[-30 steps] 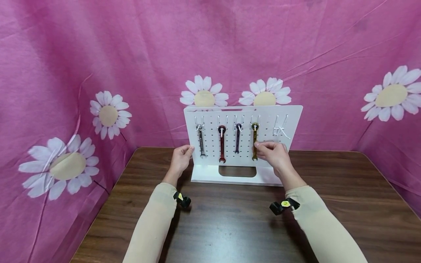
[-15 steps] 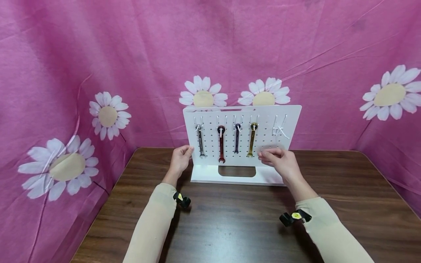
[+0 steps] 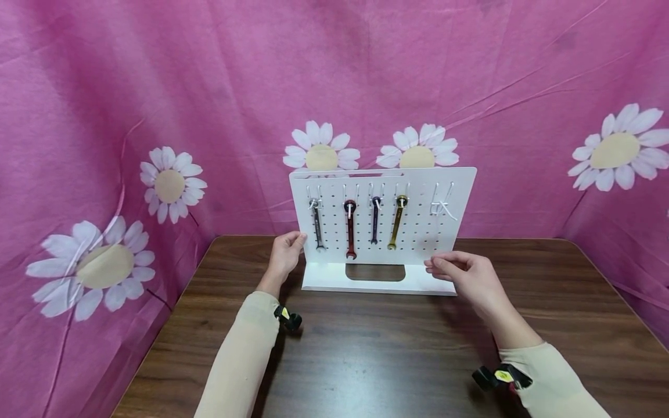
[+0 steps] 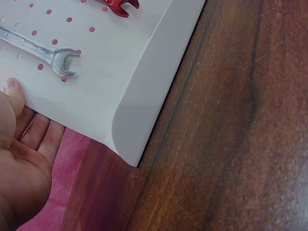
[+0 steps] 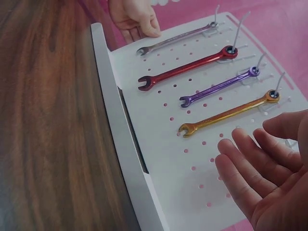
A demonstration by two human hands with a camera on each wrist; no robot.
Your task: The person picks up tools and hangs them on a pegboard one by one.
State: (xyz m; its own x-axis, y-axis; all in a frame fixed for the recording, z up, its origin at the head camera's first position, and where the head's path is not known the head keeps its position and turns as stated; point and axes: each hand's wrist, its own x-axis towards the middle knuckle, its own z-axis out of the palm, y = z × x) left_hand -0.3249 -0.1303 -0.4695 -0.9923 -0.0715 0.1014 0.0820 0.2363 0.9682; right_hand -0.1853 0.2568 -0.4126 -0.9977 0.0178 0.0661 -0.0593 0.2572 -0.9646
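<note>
My left hand [image 3: 284, 255] grips the left edge of a white pegboard stand [image 3: 326, 274], thumb on the front and fingers behind in the left wrist view. Four-sided holes aside, its face carries wrenches on wire hooks: a silver wrench [image 4: 36, 48], a red wrench [image 5: 187, 68], a purple wrench [image 5: 220, 87] and a yellow wrench [image 5: 230, 114]. The yellow one hangs at a slant, its open end toward the left in the head view. Holding nothing, my right hand [image 3: 467, 276] is in front of the board's lower right, fingers relaxed and slightly bent.
A bare wire hook [image 3: 443, 207] is fixed at the board's right side. The stand rests on a brown wooden table [image 3: 345, 360]. Behind it hangs a pink curtain [image 3: 240, 116] printed with white flowers.
My right hand has let go of the yellow wrench and drawn back to the right and down. The wrench's lower end has swung left. My left hand stays on the board.
</note>
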